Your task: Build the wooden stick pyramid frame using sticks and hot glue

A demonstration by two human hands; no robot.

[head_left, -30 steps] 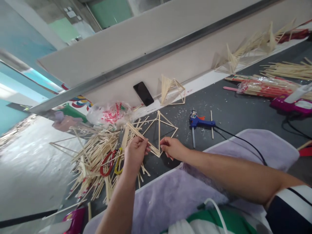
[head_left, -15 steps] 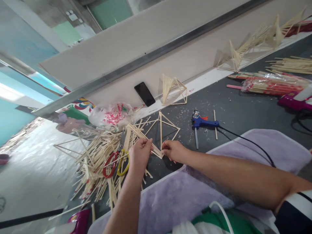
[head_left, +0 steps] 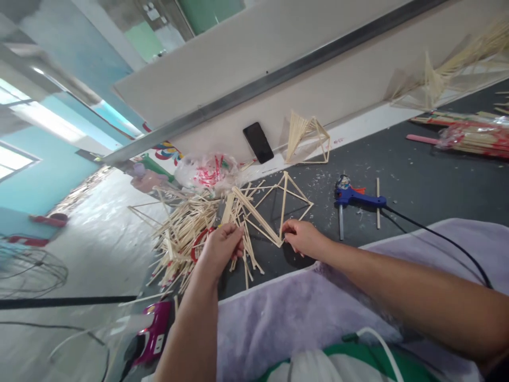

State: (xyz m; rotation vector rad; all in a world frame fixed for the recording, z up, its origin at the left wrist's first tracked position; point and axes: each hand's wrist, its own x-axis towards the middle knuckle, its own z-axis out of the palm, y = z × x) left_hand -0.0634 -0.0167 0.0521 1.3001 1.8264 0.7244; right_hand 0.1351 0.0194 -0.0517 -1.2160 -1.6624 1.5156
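Note:
A frame of thin wooden sticks (head_left: pixel 283 207), with a row of sticks laid close together on its left side, stands on the dark tabletop. My right hand (head_left: pixel 303 236) pinches its near lower corner. To the left of the frame, apart from it, is my left hand (head_left: pixel 223 245), fingers curled and thumb pressed against them; whether anything is between them is hidden. It is above the edge of a heap of loose sticks (head_left: pixel 181 223). Red-handled scissors (head_left: pixel 199 245) lie on that heap, partly covered by the left hand.
A blue glue gun (head_left: pixel 360 198) with a black cord lies right of the frame, beside a single stick (head_left: pixel 378 204). Behind are a phone (head_left: pixel 258 142), a smaller stick model (head_left: pixel 308 139) and a plastic bag (head_left: pixel 210 170). A purple cloth (head_left: pixel 270 318) covers the near edge.
My left hand has let go of the frame's row of sticks and moved left and down, away from it. My right hand stays at the corner. The camera view has shifted left.

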